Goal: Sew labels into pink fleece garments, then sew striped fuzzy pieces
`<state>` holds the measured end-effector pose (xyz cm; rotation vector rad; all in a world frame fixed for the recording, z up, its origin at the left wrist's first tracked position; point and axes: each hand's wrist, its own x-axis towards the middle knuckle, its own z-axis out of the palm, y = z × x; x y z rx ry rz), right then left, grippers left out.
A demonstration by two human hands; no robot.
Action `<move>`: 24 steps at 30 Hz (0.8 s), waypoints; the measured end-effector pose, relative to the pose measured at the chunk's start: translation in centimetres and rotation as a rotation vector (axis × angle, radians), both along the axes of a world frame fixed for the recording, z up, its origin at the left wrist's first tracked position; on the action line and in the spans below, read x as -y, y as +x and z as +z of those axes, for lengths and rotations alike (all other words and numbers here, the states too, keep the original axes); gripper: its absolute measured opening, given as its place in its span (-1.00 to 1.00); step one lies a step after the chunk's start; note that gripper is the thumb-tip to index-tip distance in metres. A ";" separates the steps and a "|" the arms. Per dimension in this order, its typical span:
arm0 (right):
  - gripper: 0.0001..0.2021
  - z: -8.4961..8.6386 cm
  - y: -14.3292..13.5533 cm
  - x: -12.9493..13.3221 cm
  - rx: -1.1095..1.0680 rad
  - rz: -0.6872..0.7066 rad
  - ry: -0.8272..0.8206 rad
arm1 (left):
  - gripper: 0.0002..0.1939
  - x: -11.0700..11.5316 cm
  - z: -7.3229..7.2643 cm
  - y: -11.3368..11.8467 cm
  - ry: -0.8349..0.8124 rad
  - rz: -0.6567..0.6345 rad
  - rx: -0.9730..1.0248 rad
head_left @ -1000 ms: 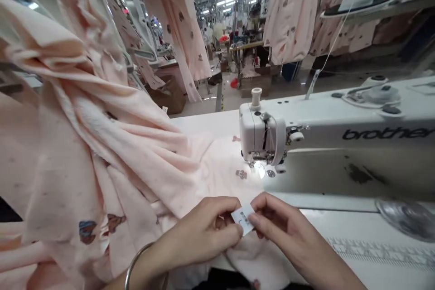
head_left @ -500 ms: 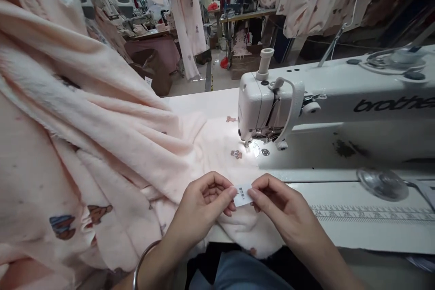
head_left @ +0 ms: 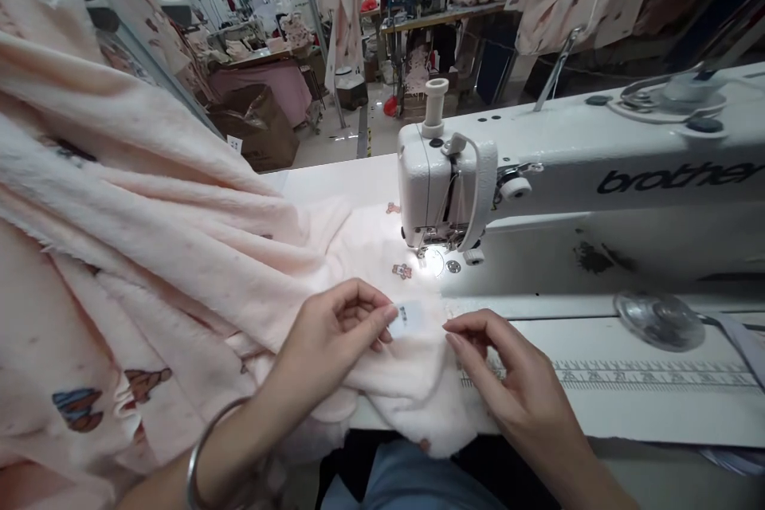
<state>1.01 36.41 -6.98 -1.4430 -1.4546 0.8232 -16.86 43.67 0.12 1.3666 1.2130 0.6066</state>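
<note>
A small white label [head_left: 409, 318] with dark print is pinched at its left edge between the thumb and fingers of my left hand [head_left: 343, 332]. It hovers over soft pink fleece fabric [head_left: 394, 370] printed with little bears. To the right of the label, my right hand [head_left: 508, 370] holds nothing, its thumb and forefinger apart at the edge of the fabric. Just beyond both hands stands the head of a white sewing machine [head_left: 445, 191], its lamp lighting the needle area. Part of the fabric lies on the bed left of the needle.
A large heap of the pink fabric [head_left: 137, 199] fills the left side. A printed ruler strip [head_left: 633, 374] runs along the table's front at right, beside a clear round disc [head_left: 657, 320]. Behind are a cardboard box [head_left: 256, 127], hanging garments and other work tables.
My right hand has let go of the label and moved a little away from it. The left hand has shifted left with the label, and the view has turned slightly.
</note>
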 end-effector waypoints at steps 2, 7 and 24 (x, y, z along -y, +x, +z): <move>-0.88 -1.2 0.5 0.3 0.192 -0.002 0.151 | -0.86 -1.5 0.1 0.9 0.062 -0.016 -0.071; -0.80 -3.7 0.1 0.6 0.563 0.076 0.345 | -0.89 -4.8 -3.2 3.4 0.062 -0.193 -0.330; -0.71 -4.8 0.2 -0.7 0.536 -0.020 0.199 | -0.87 -4.4 -7.5 4.0 -0.076 -0.157 -0.263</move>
